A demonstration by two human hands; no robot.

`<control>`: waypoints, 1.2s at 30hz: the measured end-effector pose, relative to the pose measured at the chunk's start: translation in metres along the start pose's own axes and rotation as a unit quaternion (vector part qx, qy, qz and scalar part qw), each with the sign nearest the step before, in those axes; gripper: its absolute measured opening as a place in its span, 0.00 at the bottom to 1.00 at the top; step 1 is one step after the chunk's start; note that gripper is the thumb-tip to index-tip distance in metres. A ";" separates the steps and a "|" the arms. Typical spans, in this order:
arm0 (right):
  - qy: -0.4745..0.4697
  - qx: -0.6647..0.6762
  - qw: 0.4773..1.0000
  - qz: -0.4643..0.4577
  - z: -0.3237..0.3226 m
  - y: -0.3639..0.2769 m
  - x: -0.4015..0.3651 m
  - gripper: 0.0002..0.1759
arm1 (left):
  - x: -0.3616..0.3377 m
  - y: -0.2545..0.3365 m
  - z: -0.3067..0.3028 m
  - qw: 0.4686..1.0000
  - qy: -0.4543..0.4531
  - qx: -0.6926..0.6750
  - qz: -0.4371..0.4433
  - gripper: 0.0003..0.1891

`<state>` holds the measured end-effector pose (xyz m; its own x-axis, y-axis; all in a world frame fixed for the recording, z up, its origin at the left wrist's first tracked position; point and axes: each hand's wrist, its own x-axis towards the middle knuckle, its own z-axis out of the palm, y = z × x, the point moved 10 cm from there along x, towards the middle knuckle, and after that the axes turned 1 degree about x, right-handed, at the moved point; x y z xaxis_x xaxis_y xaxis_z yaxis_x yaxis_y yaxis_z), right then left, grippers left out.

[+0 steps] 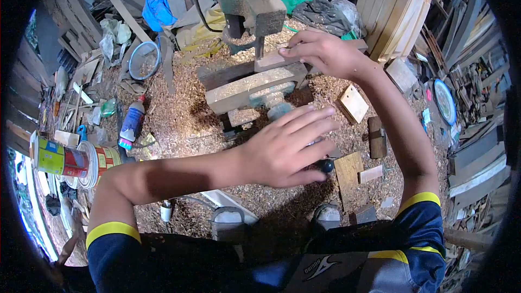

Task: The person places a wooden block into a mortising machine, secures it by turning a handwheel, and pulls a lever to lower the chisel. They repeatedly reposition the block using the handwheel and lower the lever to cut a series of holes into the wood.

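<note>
My left hand (293,149) is spread, palm down, over the near side of a machine vise, close to a lever with a black ball knob (327,166). Its fingers are stretched out around a partly hidden handwheel. My right hand (325,51) grips a pale piece of wood (274,59), thumb on top and fingers over the far side. That piece lies on the clamped boards, its left end right at the upright bit (259,46) of a drilling machine (252,8). A thick wooden block (252,88) dusted with shavings sits in front of it.
Wood shavings (173,114) cover the floor. A small block with holes (354,104) and offcuts (348,173) lie at the right. To the left are a bottle (132,122), paint cans (70,160) and a blue-rimmed round thing (145,60). Boards (393,11) stand at the back right.
</note>
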<state>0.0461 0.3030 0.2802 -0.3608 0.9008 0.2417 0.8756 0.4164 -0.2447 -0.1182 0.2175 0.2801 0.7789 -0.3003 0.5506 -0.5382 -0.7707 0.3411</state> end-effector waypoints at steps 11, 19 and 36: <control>0.077 0.066 0.995 0.022 0.000 0.003 -0.008 0.26 | 0.003 -0.005 0.018 0.998 0.014 -0.058 0.004 0.25; 0.085 0.084 0.992 0.043 0.009 0.003 -0.011 0.28 | -0.009 -0.004 0.006 1.000 0.007 -0.027 -0.009 0.26; 0.102 0.072 0.992 0.015 0.008 -0.008 -0.004 0.30 | -0.031 -0.011 0.005 0.998 -0.015 -0.044 -0.041 0.25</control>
<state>0.0380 0.2971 0.2740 -0.2493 0.8759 0.4131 0.8246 0.4157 -0.3837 -0.1346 0.2325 0.2557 0.8304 -0.2554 0.4951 -0.4968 -0.7419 0.4504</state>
